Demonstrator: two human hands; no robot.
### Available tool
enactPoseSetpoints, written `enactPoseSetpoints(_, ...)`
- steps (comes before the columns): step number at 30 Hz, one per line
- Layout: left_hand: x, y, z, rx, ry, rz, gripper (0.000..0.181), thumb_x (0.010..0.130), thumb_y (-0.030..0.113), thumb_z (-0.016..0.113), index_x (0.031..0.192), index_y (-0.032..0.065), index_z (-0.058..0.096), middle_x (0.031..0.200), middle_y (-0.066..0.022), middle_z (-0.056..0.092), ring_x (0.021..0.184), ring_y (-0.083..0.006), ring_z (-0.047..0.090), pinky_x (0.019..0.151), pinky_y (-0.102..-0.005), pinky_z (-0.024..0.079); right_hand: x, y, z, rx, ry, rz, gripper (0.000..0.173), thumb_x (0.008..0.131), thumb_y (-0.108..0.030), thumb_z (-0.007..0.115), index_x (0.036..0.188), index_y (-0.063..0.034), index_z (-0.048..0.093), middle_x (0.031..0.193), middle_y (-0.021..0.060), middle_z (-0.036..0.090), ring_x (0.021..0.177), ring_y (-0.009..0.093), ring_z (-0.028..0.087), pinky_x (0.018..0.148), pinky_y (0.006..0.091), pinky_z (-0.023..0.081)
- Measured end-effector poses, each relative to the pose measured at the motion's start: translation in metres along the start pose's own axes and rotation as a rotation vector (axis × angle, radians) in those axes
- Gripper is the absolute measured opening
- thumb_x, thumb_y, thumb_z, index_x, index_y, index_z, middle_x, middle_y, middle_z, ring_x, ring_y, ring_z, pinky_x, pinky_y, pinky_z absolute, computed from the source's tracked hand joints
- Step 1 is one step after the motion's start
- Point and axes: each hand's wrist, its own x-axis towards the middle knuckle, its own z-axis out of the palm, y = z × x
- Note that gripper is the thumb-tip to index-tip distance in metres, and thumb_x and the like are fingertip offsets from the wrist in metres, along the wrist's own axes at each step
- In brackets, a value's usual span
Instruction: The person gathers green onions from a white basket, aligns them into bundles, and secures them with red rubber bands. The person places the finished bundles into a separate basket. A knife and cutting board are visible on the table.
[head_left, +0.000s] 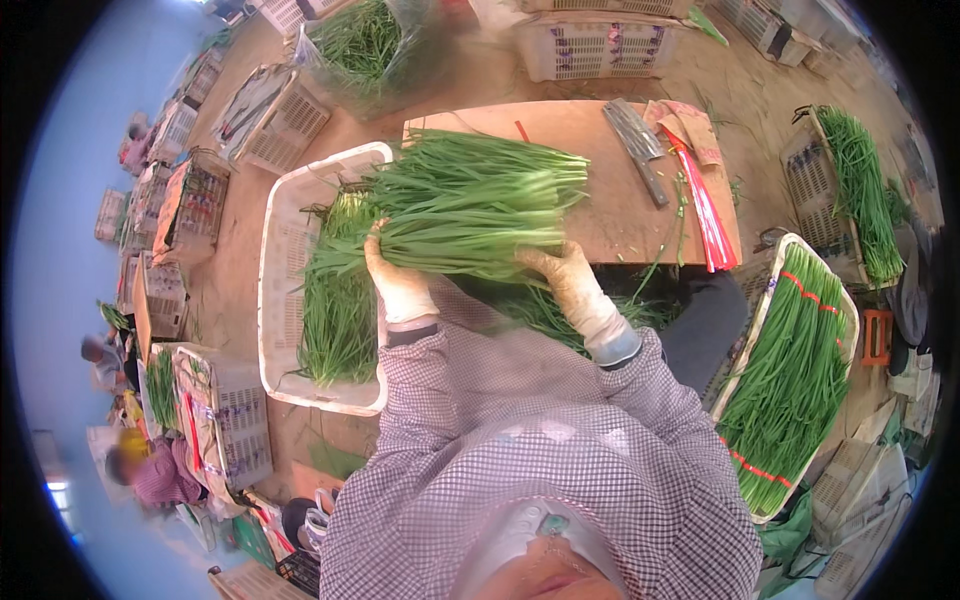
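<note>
A broad pile of garlic chives (480, 202) lies over the near left part of a wooden board (615, 236), its pale stem ends facing right. My left hand (397, 277), in a soiled white glove, grips the leafy end at the near left. At the stem end, my right hand (574, 289), gloved too and slightly blurred, holds the near edge; its fingertips are partly hidden by leaves. A cleaver (636, 150) rests on the board to the right of the chives. Beside it lies a bunch of red and white ties (703, 206).
A white plastic crate (322, 401) with loose chives stands at the left. Another crate (855, 322) at the right holds chives bound with red bands. Loose chives (555, 315) lie below the board. A clear bag of greens (360, 45) sits at the back. People work at the far left.
</note>
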Motion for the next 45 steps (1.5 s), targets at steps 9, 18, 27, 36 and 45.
enactPoseSetpoints(9, -0.015, 0.004, 0.018, 0.250, -0.061, 0.020, 0.035, 0.100, 0.026, 0.051, 0.126, 0.0039, 0.062, 0.125, -0.0136, 0.064, 0.111, -0.0247, 0.063, 0.099, -0.0427, 0.054, -0.003, -0.002, 0.008, -0.154, 0.153, -0.139, 0.042, 0.094, -0.016, 0.068, 0.132, -0.0003, 0.058, 0.114, 0.0080, 0.067, 0.103, 0.016, 0.061, 0.091, 0.0327, 0.051)
enactPoseSetpoints(18, 0.001, -0.005, -0.016, 0.318, -0.017, 0.155, 0.045, 0.100, 0.033, 0.045, 0.131, 0.0026, 0.060, 0.134, -0.0159, 0.060, 0.120, -0.0325, 0.059, 0.108, -0.0458, 0.045, 0.019, 0.051, -0.012, 0.051, 0.074, -0.195, 0.048, 0.089, -0.012, 0.070, 0.135, -0.0053, 0.057, 0.119, 0.0040, 0.067, 0.106, 0.018, 0.061, 0.088, 0.0328, 0.053)
enactPoseSetpoints(27, -0.004, -0.002, 0.000, 0.378, -0.090, 0.014, 0.054, 0.099, 0.036, 0.045, 0.138, -0.0008, 0.054, 0.139, -0.0192, 0.058, 0.120, -0.0355, 0.060, 0.101, -0.0496, 0.050, 0.015, 0.060, -0.002, 0.284, -0.102, -0.238, 0.048, 0.093, -0.026, 0.064, 0.138, -0.0112, 0.056, 0.118, -0.0018, 0.065, 0.108, 0.013, 0.058, 0.081, 0.0309, 0.050)
enactPoseSetpoints(36, 0.054, 0.062, -0.028, 0.130, -0.018, 0.056, 0.031, 0.093, 0.027, 0.054, 0.108, 0.0041, 0.068, 0.114, -0.0138, 0.069, 0.104, -0.0289, 0.065, 0.095, -0.0428, 0.054, -0.091, -0.006, -0.112, -0.475, 0.172, -0.286, 0.017, 0.094, -0.019, 0.067, 0.093, -0.0020, 0.066, 0.114, 0.0079, 0.067, 0.101, 0.015, 0.063, 0.085, 0.0304, 0.054)
enactPoseSetpoints(45, 0.016, 0.025, 0.018, -0.430, -0.423, -0.186, 0.015, 0.092, 0.018, 0.062, 0.102, 0.0125, 0.053, 0.088, 0.0042, 0.055, 0.090, -0.0133, 0.054, 0.092, -0.0334, 0.044, -0.039, -0.015, -0.045, -0.421, -0.184, -0.024, 0.043, 0.098, -0.021, 0.064, 0.135, 0.0007, 0.059, 0.130, 0.0123, 0.066, 0.117, 0.018, 0.059, 0.103, 0.0315, 0.045)
